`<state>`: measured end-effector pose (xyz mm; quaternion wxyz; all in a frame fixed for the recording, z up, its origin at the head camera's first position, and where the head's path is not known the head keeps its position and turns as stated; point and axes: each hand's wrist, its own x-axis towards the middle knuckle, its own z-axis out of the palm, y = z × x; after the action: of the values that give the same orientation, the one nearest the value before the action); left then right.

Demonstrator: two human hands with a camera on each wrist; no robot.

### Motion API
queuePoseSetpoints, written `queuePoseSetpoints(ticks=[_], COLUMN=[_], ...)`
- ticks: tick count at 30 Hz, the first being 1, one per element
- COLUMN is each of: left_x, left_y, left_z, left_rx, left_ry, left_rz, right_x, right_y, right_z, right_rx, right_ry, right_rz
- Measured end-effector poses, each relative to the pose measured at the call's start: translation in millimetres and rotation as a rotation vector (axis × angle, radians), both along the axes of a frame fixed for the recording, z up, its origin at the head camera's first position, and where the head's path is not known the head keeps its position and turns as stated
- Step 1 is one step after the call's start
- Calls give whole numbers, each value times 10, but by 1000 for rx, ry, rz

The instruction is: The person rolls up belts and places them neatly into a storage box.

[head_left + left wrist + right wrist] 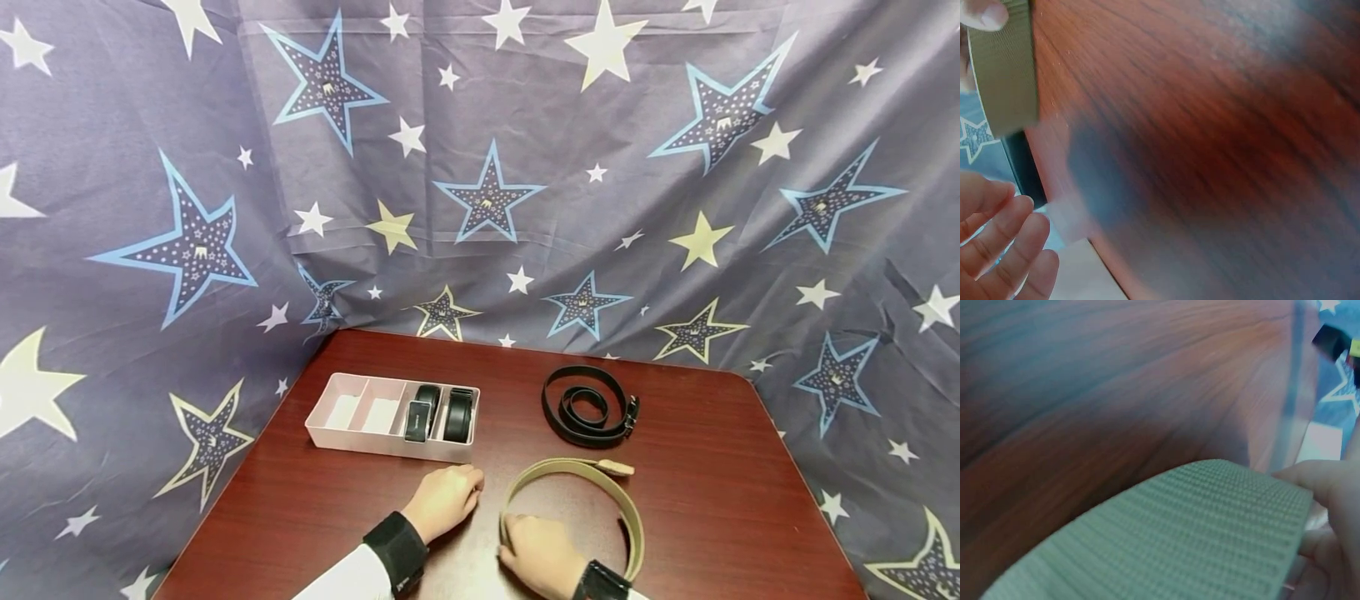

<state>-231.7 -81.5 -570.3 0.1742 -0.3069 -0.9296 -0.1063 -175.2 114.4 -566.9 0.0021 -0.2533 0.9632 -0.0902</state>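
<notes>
A khaki woven belt (633, 525) stands on its edge on the table in a wide open loop, its tip end (617, 467) at the back. My right hand (542, 552) grips the loop's left side. In the right wrist view the ribbed strap (1166, 531) fills the foreground, pinched at its edge by the right fingers (1322, 478). My left hand (444, 500) is left of the loop, near the front of the pink box, holding nothing. Its fingers (1007, 250) are loosely bent in the left wrist view, below the khaki strap (1007, 69).
A pale pink divided box (356, 439) stands at the back left. Its two right compartments hold a rolled black belt with a plate buckle (417, 421) and another black roll (458, 415). A coiled black belt (552, 417) lies behind the khaki loop. Star-printed cloth (487, 275) hangs behind.
</notes>
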Motion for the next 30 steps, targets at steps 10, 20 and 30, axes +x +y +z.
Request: queuePoseSetpoints(ticks=[10,20,30], left_x=[-9,-95,-243], left_y=[-27,62,219], left_z=[31,156,253], left_rx=[16,23,13], left_ry=[-30,14,-89], left_rz=[20,13,49], right_x=[-92,-481,-243], right_y=[-281,473,860], right_z=[32,330,523], right_rx=[-88,-129,80], right_ry=[-101,144,-5], right_rz=[78,-144,-447])
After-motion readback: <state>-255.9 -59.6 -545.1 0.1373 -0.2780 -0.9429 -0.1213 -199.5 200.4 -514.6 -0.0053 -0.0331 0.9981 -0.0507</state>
